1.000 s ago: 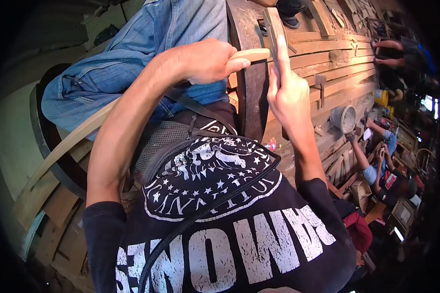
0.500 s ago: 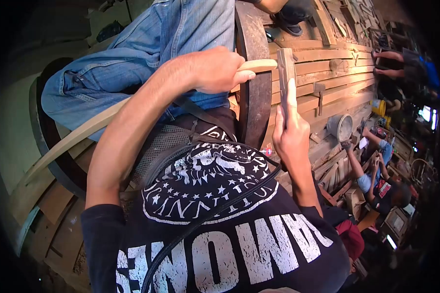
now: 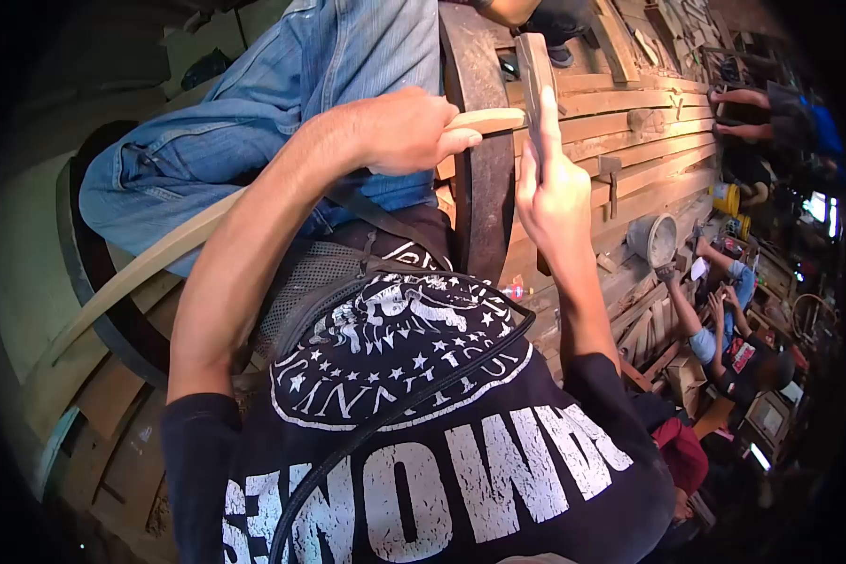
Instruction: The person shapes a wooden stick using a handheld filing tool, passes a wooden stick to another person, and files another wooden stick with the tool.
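Note:
My left hand (image 3: 409, 132) is closed round a pale wooden strip (image 3: 489, 121), whose end sticks out to the right past my thumb. A long curved wooden strip (image 3: 155, 266) passes under my left forearm; whether it is the same piece is hidden. My right hand (image 3: 556, 193) grips a long, flat wooden bar-like tool (image 3: 536, 80), index finger stretched along it. The bar stands crosswise against the strip's tip and seems to touch it. Below the tip lies a thick dark curved board (image 3: 484, 202), beside my jeans (image 3: 291, 103).
Wooden planks (image 3: 620, 122) cover the floor at right, with a hammer (image 3: 611, 183) lying on them. A grey bucket (image 3: 653, 240) and a yellow bucket (image 3: 726, 197) are farther right. Another person (image 3: 743, 352) sits at the far right among scrap wood. A foot (image 3: 559, 52) shows at the top.
The bar in my right hand has slid upward in the view, away from my body, along the strip's tip. My left hand keeps its hold on the strip, nearly still.

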Demonstrator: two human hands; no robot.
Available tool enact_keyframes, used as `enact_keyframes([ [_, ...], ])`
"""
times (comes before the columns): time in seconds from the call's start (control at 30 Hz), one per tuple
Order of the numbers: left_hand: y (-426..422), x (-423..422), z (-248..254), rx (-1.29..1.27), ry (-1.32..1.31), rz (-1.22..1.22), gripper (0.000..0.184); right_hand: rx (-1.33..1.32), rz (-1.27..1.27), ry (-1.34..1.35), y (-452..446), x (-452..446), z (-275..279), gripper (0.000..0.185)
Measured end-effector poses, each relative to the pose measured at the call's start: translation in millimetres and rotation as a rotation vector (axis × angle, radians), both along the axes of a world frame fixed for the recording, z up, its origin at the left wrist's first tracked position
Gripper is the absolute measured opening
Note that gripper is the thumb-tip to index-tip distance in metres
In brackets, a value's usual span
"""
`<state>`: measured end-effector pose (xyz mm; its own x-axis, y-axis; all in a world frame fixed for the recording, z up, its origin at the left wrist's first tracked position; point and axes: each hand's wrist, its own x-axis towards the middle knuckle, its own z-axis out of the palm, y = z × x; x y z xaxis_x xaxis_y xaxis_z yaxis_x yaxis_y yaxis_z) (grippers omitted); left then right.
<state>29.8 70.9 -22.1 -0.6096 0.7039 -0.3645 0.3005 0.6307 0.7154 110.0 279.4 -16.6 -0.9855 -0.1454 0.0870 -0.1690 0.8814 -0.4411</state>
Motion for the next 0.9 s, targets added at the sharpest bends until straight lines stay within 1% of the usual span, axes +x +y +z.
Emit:
enact_keyframes([
  [0.03, -1.7, 3.9, -4.5, 0.043, 0.007, 0.001, 0.045, 0.009, 0.006, 0.002, -1.9, -5.0, 0.0, 0.066],
  [0.07, -2.8, 1.6, -7.8, 0.087, 0.017, 0.006, 0.046, 0.018, -0.004, -0.041, 4.2, 16.9, 4.7, 0.065],
  [0.17, -2.4, 1.2, -4.5, 0.062, -0.016, 0.003, 0.046, -0.065, 0.030, 0.070, 16.5, 49.5, -7.4, 0.064],
  [0.3, -0.7, -2.0, 2.6, 0.001, -0.104, 0.018, 0.046, -0.054, -0.004, 0.035, 3.4, 15.4, -1.3, 0.064],
  [0.37, -2.5, 2.3, -4.3, 0.043, -0.062, 0.004, 0.047, 0.030, -0.016, -0.046, 0.6, 10.4, 4.1, 0.064],
  [0.4, -2.9, -0.5, -7.0, 0.088, -0.016, -0.010, 0.047, -0.037, 0.017, -0.004, 7.4, 22.9, -0.8, 0.064],
  [0.43, -2.7, -3.3, -7.1, 0.089, -0.014, -0.005, 0.047, -0.090, 0.017, -0.020, 11.6, 37.7, -0.3, 0.062],
  [0.5, -3.0, 0.2, -7.8, 0.101, -0.030, 0.002, 0.047, -0.107, 0.066, 0.104, 14.0, 46.5, -8.0, 0.063],
  [0.53, -2.6, -2.8, 1.1, 0.027, -0.126, 0.012, 0.048, -0.112, 0.059, 0.093, 10.9, 42.5, -8.1, 0.063],
  [0.6, -1.6, -0.3, -3.1, 0.039, -0.113, 0.010, 0.048, -0.010, -0.011, -0.029, 5.9, 14.5, -4.7, 0.065],
  [0.63, -1.7, -1.9, -3.0, 0.054, -0.094, 0.025, 0.048, -0.009, -0.011, -0.021, 4.5, 7.5, -3.7, 0.065],
  [0.67, -3.1, -5.3, -2.5, 0.018, -0.143, 0.004, 0.047, -0.008, -0.009, -0.018, 2.5, 3.8, -2.8, 0.065],
  [0.7, -3.3, -3.9, -3.3, 0.018, -0.141, 0.006, 0.047, -0.006, -0.006, -0.012, 1.6, 0.4, -2.3, 0.066],
  [0.77, -2.9, 0.4, -8.9, 0.081, -0.041, 0.017, 0.046, -0.034, 0.008, 0.017, 8.8, 27.5, -2.4, 0.067],
  [0.83, -0.6, -1.9, -1.9, 0.050, -0.096, 0.021, 0.045, 0.024, -0.018, -0.117, 18.6, 55.2, -5.1, 0.060],
  [0.87, -1.2, -1.6, 1.0, 0.011, -0.139, 0.009, 0.044, 0.246, 0.012, -0.462, 20.1, 62.8, -14.1, 0.057],
  [0.9, 0.0, 2.2, -0.1, 0.010, -0.145, -0.003, 0.044, 0.243, 0.000, -0.469, 27.6, 68.7, -26.2, 0.057],
])
